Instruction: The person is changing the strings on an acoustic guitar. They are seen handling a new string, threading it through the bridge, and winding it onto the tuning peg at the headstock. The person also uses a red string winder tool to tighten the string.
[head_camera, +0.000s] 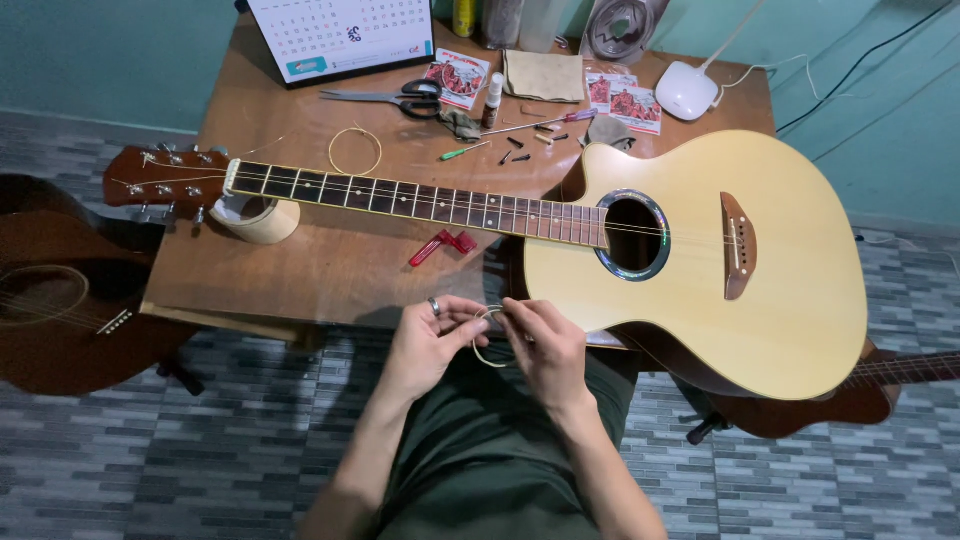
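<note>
We hold one coiled guitar string (488, 338) between both hands, just off the near edge of the counter (330, 270) and above our lap. The left hand (432, 335), with one ring on a finger, has its grip pinched on the coil's left side; the right hand (540, 340) pinches the right side. One pale acoustic guitar (700, 250) lies across the counter, its neck propped on one roll of tape (256, 218). A second coiled string (355, 151) lies beyond the neck. We count one red string winder (442, 246), one pair of scissors (395, 98) and two darker guitars, one on the left (60, 290) and one on the right (860, 390).
</note>
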